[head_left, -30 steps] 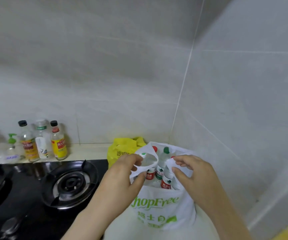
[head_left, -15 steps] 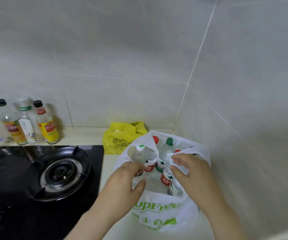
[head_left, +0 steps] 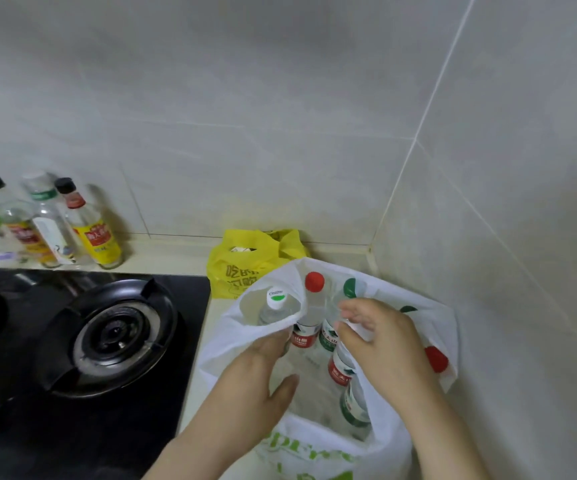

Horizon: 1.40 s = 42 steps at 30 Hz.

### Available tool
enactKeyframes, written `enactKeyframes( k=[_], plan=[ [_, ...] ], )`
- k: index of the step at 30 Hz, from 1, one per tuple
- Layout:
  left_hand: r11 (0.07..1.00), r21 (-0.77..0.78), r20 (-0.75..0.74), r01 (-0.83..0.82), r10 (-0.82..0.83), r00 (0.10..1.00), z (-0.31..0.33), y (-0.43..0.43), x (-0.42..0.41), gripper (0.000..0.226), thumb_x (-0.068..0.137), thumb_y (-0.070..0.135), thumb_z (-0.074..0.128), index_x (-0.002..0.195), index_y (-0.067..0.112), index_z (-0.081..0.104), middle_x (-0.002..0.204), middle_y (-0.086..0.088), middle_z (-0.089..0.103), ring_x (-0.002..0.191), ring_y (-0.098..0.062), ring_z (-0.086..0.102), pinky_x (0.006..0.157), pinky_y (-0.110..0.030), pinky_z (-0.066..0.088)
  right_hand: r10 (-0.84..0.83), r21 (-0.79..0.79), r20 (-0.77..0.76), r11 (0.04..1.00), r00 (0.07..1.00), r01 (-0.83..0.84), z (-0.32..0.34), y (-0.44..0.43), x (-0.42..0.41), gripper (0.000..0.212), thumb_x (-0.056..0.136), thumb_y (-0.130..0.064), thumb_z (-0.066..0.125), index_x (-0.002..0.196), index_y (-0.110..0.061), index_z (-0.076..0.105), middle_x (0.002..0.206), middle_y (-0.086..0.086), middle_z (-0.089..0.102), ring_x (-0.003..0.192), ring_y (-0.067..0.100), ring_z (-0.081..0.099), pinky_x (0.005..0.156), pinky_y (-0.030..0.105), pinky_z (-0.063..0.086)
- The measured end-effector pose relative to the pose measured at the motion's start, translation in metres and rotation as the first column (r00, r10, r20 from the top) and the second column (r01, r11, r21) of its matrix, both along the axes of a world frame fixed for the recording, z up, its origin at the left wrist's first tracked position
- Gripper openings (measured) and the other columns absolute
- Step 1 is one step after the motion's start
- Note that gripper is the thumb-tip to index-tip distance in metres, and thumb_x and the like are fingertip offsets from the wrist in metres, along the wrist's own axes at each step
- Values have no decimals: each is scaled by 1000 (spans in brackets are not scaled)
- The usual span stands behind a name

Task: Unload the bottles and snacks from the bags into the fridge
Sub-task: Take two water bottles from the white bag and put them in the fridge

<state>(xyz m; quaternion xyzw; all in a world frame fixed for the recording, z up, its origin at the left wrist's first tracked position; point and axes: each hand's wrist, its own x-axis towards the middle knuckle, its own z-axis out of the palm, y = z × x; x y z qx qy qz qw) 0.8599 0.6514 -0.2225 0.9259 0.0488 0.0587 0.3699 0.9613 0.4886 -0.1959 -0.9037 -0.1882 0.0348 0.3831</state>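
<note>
Near the counter's front edge, the white plastic shopping bag with green print (head_left: 224, 344) is now spread wider than half a second ago. Its left rim is gripped by the left hand (head_left: 263, 372), and its right handle is pinched by the right hand (head_left: 384, 344). More of the clear capped water bottles (head_left: 314, 282) standing inside is exposed. Behind it, the yellow plastic bag (head_left: 245, 265) is unmoved.

counter (head_left: 166, 255): hob (head_left: 117, 336), condiment bottles (head_left: 94, 230), yellow bag (head_left: 242, 270), white bag (head_left: 318, 455)

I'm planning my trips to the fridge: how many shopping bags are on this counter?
2. The white bag, full of bottles, stands in front by the right wall; the yellow bag sits behind it against the back wall. More could be out of frame.
</note>
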Motion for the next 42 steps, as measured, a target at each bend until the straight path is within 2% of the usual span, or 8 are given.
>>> enactKeyframes(
  k=[3, 6, 13, 21, 25, 29, 37, 42],
  plan=[
    [998, -20, 87, -62, 64, 994, -4, 20, 9, 57, 87, 28, 62, 140, 25, 41, 135, 13, 49, 121, 6, 42, 102, -19, 40, -10, -4, -6, 1000, 1000, 10, -5, 5, 7, 28, 85, -22, 68, 113, -22, 67, 105, -9, 69, 99, 4, 62, 93, 26, 49],
    [986, -39, 130, -161, 165, 978, -1, 46, 18, 55, 84, 28, 65, 136, 22, 47, 132, 9, 53, 120, -6, 52, 98, -29, 47, -30, -19, 5, 999, 1000, 30, -10, 10, 11, 26, 84, -23, 70, 110, -23, 68, 103, -10, 69, 97, 4, 63, 91, 24, 49],
    [969, -34, 165, -246, 249, 954, -1, 90, 38, 46, 85, 17, 65, 129, 18, 54, 120, 1, 59, 102, -11, 58, 87, -23, 45, -53, -63, 10, 997, 999, 53, -15, 33, 22, 28, 83, -19, 68, 112, -21, 67, 100, -10, 66, 96, 9, 62, 90, 32, 50],
    [956, -81, 31, -281, 284, 958, -43, 124, 65, 44, 84, 17, 66, 127, 13, 56, 118, -3, 58, 100, -13, 57, 85, -21, 44, -21, -133, 65, 991, 998, 29, -19, 51, 41, 39, 86, -19, 66, 123, -23, 58, 105, -14, 49, 102, 8, 52, 84, 17, 34],
    [956, -125, -72, -264, 256, 964, -68, 124, 70, 43, 83, 21, 67, 124, 14, 56, 119, 1, 60, 102, -13, 59, 85, -22, 46, -12, -163, 41, 987, 999, 19, -26, 57, 51, 38, 85, -21, 66, 122, -25, 58, 110, -11, 56, 107, 11, 54, 87, 20, 37],
    [956, -167, 12, -243, 249, 968, -67, 111, 73, 35, 80, 24, 70, 114, 18, 62, 108, 8, 61, 95, -4, 60, 82, -19, 49, -16, -166, 27, 986, 1000, 20, -32, 64, 62, 40, 84, -24, 67, 123, -24, 57, 118, -6, 61, 110, 12, 54, 90, 21, 38],
    [981, -187, 168, -53, 85, 982, -39, 95, 77, 38, 74, 45, 65, 108, 28, 60, 101, 18, 60, 94, 1, 58, 77, -12, 47, -10, -213, -52, 977, 999, -2, -36, 74, 76, 81, 84, -34, 69, 150, -24, 22, 153, -5, 28, 134, 15, 38, 108, 36, 38],
    [993, -116, 181, 17, 4, 983, -44, 92, 81, 46, 74, 47, 63, 116, 27, 58, 108, 16, 58, 96, 2, 55, 80, -12, 46, -105, -135, -54, 986, 993, 96, -45, 74, 80, 96, 82, -31, 71, 153, -20, 8, 155, 1, 25, 134, 18, 42, 106, 42, 41]
  ],
)
